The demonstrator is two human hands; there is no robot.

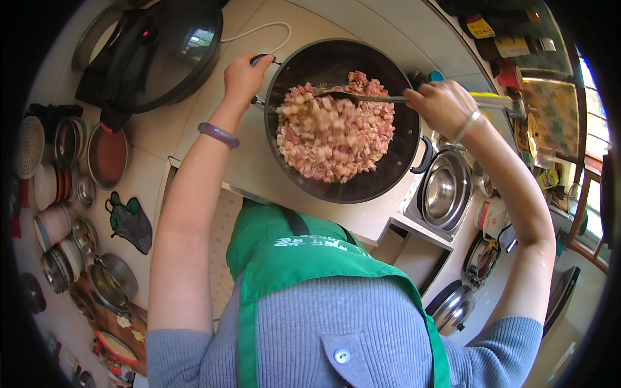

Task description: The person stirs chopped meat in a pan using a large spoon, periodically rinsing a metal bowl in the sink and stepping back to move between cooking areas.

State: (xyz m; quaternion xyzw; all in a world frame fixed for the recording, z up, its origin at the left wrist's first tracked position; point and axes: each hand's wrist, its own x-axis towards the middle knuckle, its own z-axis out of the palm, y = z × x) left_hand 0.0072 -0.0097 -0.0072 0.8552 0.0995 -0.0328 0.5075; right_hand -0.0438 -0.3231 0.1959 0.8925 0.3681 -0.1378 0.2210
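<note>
Before me on the counter stands a wide dark wok (383, 179) with a loop handle on each side. My left hand (245, 80) grips its left handle (259, 59). Diced pinkish meat (335, 131) fills much of the bowl, some of it blurred by motion and some pale on the surface. My right hand (442, 104) is closed around the long handle of a cooking spatula (383, 99). The spatula's head lies over the upper part of the meat and is partly hidden by it. The wok's right handle (423, 155) is untouched, below my right hand.
A large electric pan with a dark glass lid (170, 53) occupies the counter's upper left. At left are a bowl of reddish liquid (109, 155), work gloves (130, 220) and a wooden board (138, 317). Nested steel basins (441, 189) sit in the sink at right. Bottles (504, 46) line the wall.
</note>
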